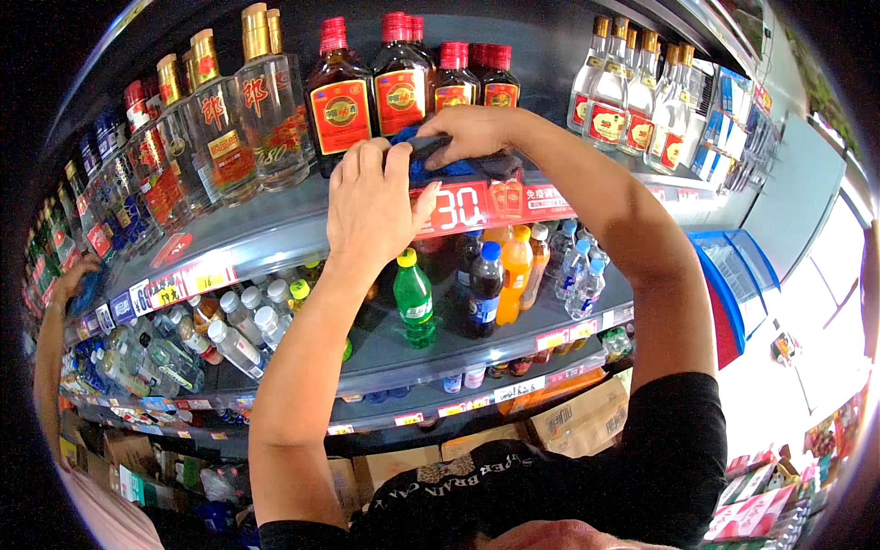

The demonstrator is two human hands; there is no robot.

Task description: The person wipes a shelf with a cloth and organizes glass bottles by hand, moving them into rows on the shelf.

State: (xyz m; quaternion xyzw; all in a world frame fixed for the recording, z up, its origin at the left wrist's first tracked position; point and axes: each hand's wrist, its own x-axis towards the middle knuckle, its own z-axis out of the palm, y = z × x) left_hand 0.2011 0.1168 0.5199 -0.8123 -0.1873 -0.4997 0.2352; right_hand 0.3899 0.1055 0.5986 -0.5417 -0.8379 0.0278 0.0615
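Cloth, blue and dark, bunched at the edge of the upper shelf at twelve o'clock, long axis roughly nine-to-three. Right hand clamps it; whether the left hand, toward eleven, grips it, I cannot tell.

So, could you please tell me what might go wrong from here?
The right hand and the blue-and-dark cloth are close to the red-capped bottles, so a careless sweep could tip one. The left hand is right by the red price strip, which might get knocked loose.
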